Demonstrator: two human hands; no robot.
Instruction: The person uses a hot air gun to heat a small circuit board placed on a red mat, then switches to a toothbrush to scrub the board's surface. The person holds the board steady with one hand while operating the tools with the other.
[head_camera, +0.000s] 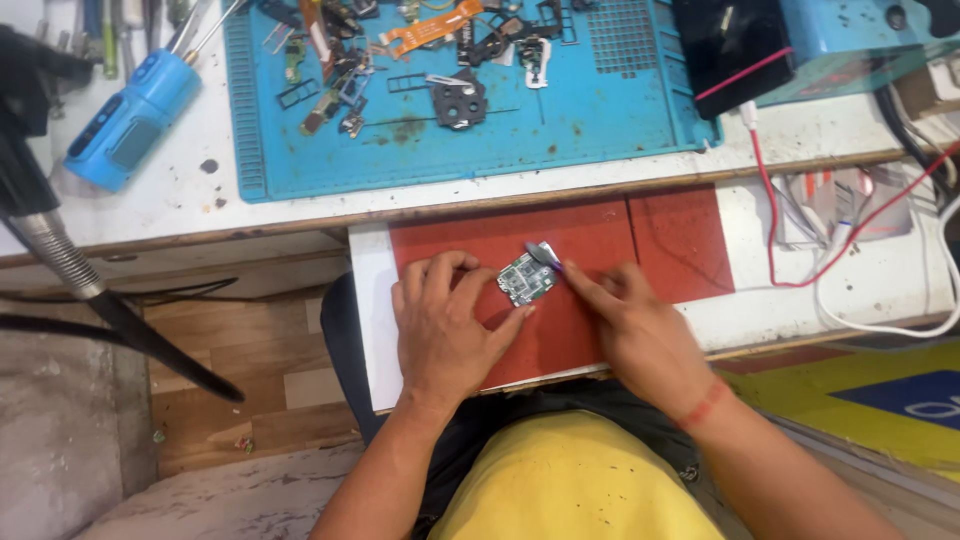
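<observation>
A small green circuit board lies on a red mat on a pull-out shelf. My left hand rests on the mat and pins the board between fingers and thumb. My right hand holds a thin metal tool with a purple handle, whose flat tip touches the board's upper right edge. A red thread circles my right wrist.
Above the shelf, a blue work mat carries several loose phone parts and flex cables. A blue handheld tool lies left of it. Red and white cables trail at the right. A black stand arm crosses the left side.
</observation>
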